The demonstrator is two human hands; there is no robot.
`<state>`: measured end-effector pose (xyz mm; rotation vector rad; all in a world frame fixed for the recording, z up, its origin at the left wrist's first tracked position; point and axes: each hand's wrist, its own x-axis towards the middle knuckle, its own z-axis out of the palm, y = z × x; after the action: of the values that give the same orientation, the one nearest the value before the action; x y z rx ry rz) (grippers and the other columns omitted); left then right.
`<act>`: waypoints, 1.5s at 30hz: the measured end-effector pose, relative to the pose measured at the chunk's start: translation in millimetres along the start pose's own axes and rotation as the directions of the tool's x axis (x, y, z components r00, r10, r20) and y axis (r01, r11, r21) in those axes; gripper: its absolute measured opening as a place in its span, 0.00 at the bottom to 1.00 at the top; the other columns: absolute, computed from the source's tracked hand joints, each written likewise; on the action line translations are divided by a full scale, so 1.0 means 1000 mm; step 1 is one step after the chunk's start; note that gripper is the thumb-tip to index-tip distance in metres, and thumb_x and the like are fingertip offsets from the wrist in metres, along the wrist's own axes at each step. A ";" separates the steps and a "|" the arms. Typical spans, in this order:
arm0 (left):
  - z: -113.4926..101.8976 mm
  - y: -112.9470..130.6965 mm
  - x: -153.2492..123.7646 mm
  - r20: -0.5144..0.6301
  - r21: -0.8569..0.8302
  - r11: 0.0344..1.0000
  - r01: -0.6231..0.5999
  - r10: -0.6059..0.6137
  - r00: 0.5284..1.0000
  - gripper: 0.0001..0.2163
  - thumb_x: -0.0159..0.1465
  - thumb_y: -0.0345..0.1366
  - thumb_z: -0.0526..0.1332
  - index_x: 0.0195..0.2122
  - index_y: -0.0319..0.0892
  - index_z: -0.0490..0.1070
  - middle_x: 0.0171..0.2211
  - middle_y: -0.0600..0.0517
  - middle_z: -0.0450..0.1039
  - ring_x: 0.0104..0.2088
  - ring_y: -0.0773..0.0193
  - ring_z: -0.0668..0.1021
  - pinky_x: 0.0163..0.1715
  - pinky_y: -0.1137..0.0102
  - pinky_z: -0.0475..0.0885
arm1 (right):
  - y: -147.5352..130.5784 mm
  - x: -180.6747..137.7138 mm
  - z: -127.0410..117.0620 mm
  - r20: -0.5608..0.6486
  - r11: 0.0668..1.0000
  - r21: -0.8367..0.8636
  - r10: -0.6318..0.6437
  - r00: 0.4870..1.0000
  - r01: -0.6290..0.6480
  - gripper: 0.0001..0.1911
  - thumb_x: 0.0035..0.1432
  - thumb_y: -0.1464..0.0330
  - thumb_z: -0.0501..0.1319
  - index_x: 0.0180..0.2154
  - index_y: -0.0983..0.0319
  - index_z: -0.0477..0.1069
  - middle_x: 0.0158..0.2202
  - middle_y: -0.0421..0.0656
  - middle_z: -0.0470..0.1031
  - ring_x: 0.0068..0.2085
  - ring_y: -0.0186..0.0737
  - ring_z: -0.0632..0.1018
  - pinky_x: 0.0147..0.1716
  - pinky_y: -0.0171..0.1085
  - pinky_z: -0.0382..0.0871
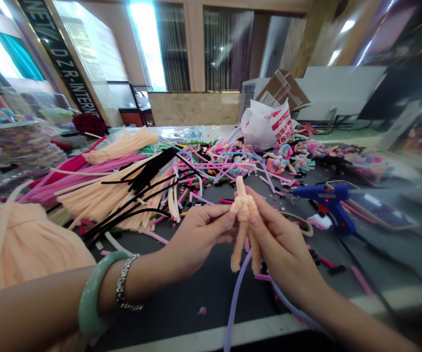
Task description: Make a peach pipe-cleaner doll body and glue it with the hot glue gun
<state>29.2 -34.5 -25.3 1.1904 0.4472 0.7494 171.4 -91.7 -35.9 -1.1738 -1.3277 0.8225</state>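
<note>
The left hand [198,239] and right hand [282,249] both pinch the peach pipe-cleaner doll [245,208] between them, its long axis upright, legs hanging toward the person.

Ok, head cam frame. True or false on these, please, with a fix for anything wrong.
1. The left hand and right hand both hold a peach pipe-cleaner figure. True.
2. The blue hot glue gun is in the right hand. False: it sits on the tabletop to the right of the hands.
3. A pale green bangle and a silver bracelet are on the left wrist. True.
4. The white plastic bag lies nearer the person than the hands. False: it sits beyond the heap of pipe cleaners.
</note>
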 end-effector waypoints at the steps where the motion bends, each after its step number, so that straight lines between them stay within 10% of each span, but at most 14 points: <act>1: 0.000 0.000 0.000 -0.021 -0.004 1.000 0.014 -0.014 1.000 0.07 0.62 0.33 0.60 0.37 0.37 0.77 0.33 0.49 0.77 0.34 0.66 0.79 0.40 0.68 0.74 | 0.002 0.002 -0.001 0.018 0.998 0.050 0.031 0.999 -0.032 0.24 0.63 0.59 0.54 0.59 0.57 0.62 0.53 0.44 0.72 0.50 0.39 0.74 0.49 0.38 0.69; 10: -0.003 0.004 0.000 -0.111 -0.012 0.998 0.062 -0.063 0.992 0.10 0.62 0.36 0.60 0.38 0.35 0.76 0.33 0.46 0.78 0.33 0.63 0.79 0.37 0.68 0.73 | -0.005 0.013 -0.006 0.160 0.816 0.495 0.253 0.954 -0.300 0.12 0.60 0.68 0.55 0.35 0.63 0.77 0.43 0.47 0.78 0.47 0.42 0.77 0.54 0.43 0.66; 16: -0.004 0.006 -0.001 -0.097 -0.053 0.997 0.062 -0.067 0.993 0.10 0.64 0.35 0.58 0.38 0.33 0.75 0.33 0.45 0.78 0.31 0.65 0.80 0.35 0.71 0.73 | -0.009 0.020 -0.024 0.351 0.906 0.284 0.206 0.913 -0.313 0.13 0.60 0.64 0.58 0.44 0.59 0.76 0.42 0.43 0.78 0.44 0.38 0.77 0.50 0.38 0.67; 23: -0.007 0.006 0.000 -0.042 -0.128 0.989 0.071 -0.076 0.996 0.07 0.61 0.33 0.62 0.34 0.34 0.75 0.30 0.48 0.77 0.31 0.66 0.79 0.37 0.70 0.74 | -0.012 0.020 -0.027 0.344 0.964 0.061 0.223 0.912 -0.258 0.14 0.57 0.61 0.62 0.42 0.62 0.75 0.25 0.37 0.70 0.23 0.26 0.66 0.21 0.27 0.61; 31: -0.006 0.007 -0.001 -0.018 -0.209 0.975 0.069 -0.075 0.997 0.11 0.52 0.27 0.68 0.23 0.36 0.64 0.25 0.56 0.72 0.27 0.72 0.76 0.31 0.74 0.72 | -0.016 0.017 -0.027 0.209 0.988 -0.048 0.156 0.965 -0.149 0.11 0.55 0.62 0.62 0.35 0.61 0.79 0.25 0.39 0.74 0.24 0.30 0.70 0.23 0.30 0.65; 45: -0.013 -0.001 -0.003 0.087 -0.156 0.981 0.116 -0.104 0.991 0.10 0.58 0.32 0.65 0.37 0.41 0.64 0.34 0.52 0.74 0.36 0.64 0.79 0.39 0.66 0.73 | -0.018 0.016 -0.022 0.128 0.985 -0.169 0.042 0.991 -0.020 0.09 0.54 0.70 0.62 0.36 0.58 0.80 0.31 0.41 0.81 0.29 0.36 0.79 0.27 0.31 0.72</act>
<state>19.0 -27.9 -31.1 1.0317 0.3766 0.6287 191.9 -84.9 -11.2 -1.2926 -1.5139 0.8350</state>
